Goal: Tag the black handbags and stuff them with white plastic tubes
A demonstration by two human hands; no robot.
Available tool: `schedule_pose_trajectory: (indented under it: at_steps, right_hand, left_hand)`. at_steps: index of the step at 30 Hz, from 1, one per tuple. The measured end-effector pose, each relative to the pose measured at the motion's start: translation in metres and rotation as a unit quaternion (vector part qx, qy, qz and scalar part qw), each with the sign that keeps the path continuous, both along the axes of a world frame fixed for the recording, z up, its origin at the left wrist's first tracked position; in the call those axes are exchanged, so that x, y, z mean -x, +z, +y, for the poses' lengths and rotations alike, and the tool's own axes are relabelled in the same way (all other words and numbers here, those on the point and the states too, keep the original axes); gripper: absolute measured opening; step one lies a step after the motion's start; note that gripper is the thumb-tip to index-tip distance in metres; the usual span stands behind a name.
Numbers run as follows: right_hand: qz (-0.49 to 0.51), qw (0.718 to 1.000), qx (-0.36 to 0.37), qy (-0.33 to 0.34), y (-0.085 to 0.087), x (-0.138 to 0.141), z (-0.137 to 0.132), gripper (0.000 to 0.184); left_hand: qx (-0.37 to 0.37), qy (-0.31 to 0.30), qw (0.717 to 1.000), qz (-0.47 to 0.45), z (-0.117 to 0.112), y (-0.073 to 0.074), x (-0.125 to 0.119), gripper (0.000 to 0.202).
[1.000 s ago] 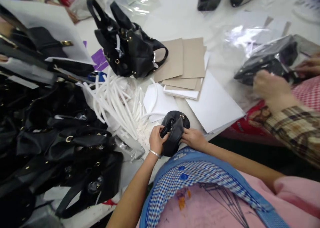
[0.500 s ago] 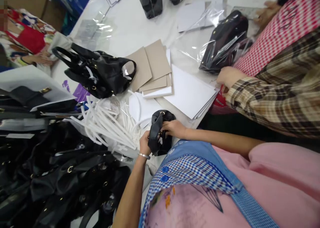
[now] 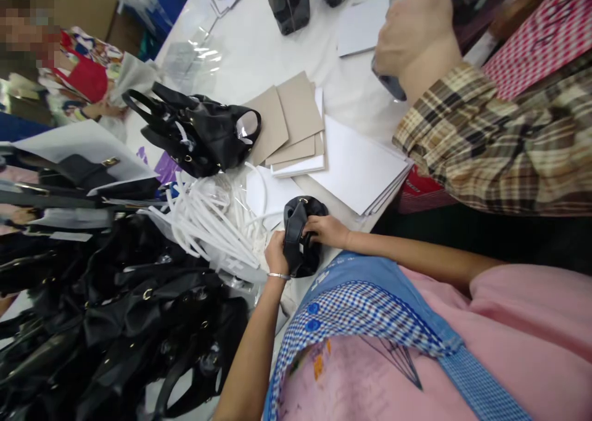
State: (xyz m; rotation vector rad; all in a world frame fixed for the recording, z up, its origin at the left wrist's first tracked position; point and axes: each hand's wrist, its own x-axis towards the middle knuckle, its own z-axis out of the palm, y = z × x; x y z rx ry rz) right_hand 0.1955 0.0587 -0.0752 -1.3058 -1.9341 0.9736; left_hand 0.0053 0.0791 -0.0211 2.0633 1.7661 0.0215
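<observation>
A small black handbag with gold rings is held at the table edge, close to my apron. My left hand grips its left side, with the fingers partly hidden behind it. Reaching in from the right, my right hand has its bent fingers at the bag's opening, where a small pale piece shows; whether they pinch that piece, the lining or the edge is hidden. White tubes lie in a loose bundle just left of the bag.
Black handbags are heaped at the left. Another black handbag lies on the white table, beside brown cards and white sheets. At the right, a co-worker's plaid sleeve reaches over the table.
The co-worker's hand has risen and moved up over the wrapped bag, largely covering it. My hands stay at the handbag, with the right fingers slightly shifted. The whole view has moved a little.
</observation>
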Motion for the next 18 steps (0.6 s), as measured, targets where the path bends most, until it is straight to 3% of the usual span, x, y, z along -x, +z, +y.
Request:
schedule_pose_trajectory:
  at_steps: [5,11,18]
  right_hand:
    - [0.012,1.000,-0.004,0.001,-0.001,0.004,0.003,0.022]
    - [0.050,0.999,-0.005,-0.004,-0.003,0.003,0.001,0.018]
    - [0.086,0.996,-0.011,-0.022,-0.007,0.002,-0.002,0.017]
  left_hand:
    - [0.018,-0.047,0.999,-0.011,0.009,-0.002,0.011,0.017]
    - [0.040,-0.109,0.993,-0.011,0.014,0.005,0.010,0.020]
    - [0.059,-0.078,0.994,-0.052,0.013,0.004,0.013,0.016]
